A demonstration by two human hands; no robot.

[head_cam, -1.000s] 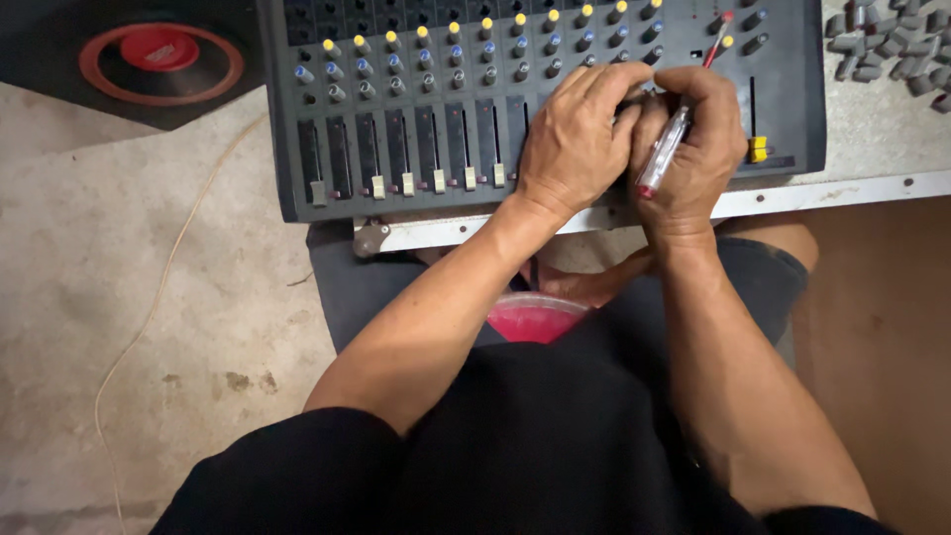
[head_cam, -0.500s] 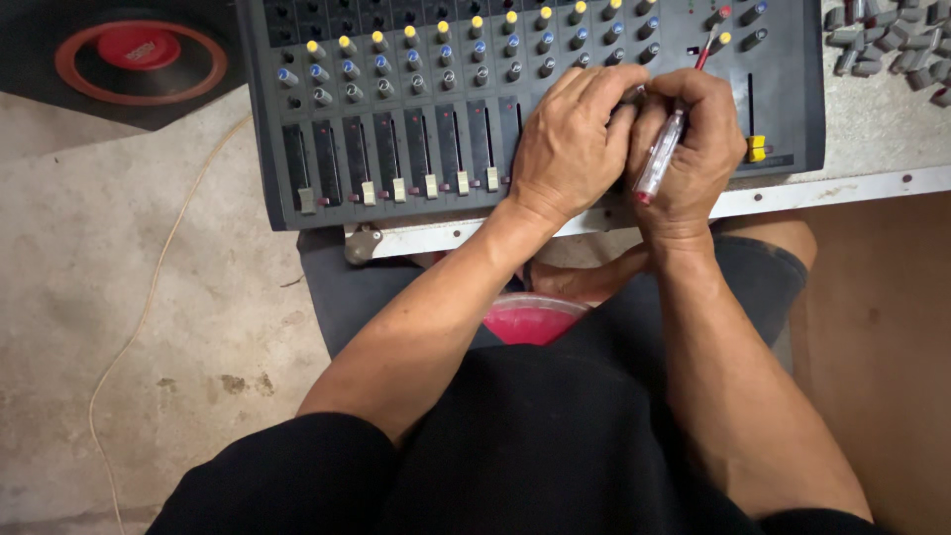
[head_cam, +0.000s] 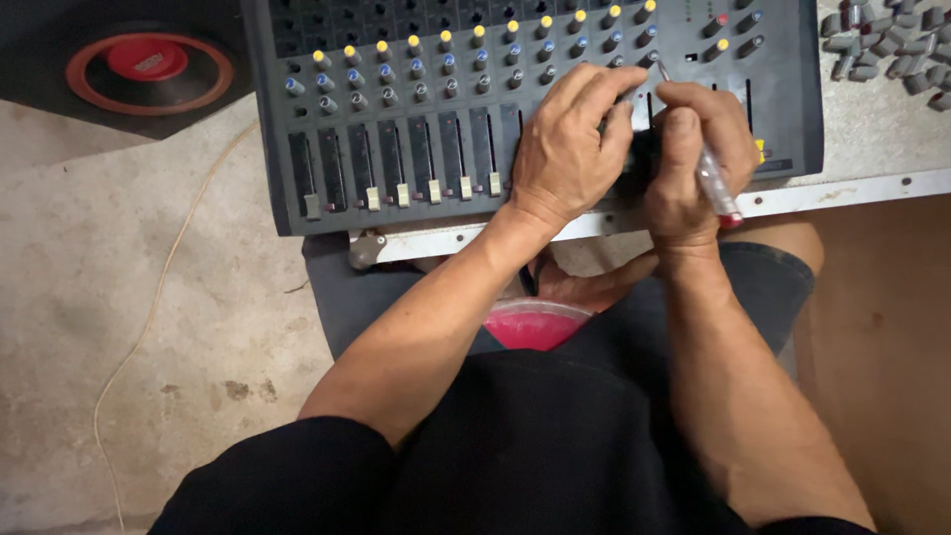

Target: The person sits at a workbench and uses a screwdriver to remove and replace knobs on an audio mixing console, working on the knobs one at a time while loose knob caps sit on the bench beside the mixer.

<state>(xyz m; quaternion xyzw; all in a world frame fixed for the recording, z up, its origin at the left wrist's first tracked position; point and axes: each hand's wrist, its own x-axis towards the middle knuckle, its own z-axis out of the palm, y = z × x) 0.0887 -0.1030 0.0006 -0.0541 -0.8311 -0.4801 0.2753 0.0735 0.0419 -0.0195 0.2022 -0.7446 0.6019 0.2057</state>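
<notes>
The right hand (head_cam: 693,159) has tilted its clear-handled, red-capped screwdriver (head_cam: 705,168), fingers clamped, tip now at the dark grey audio mixer (head_cam: 396,109), while the left hand (head_cam: 570,149) stays pressed flat, holding nothing.

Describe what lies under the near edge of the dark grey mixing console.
A pale metal rail runs along beneath the dark grey mixing console, above the person's knees in dark shorts. Lower, a pink round tub shows; the arms hide the rest.

Both hands close together, left hand (head_cam: 567,149) palm-down, fingers curled — right hand (head_cam: 693,149) fisted, thumb up
</notes>
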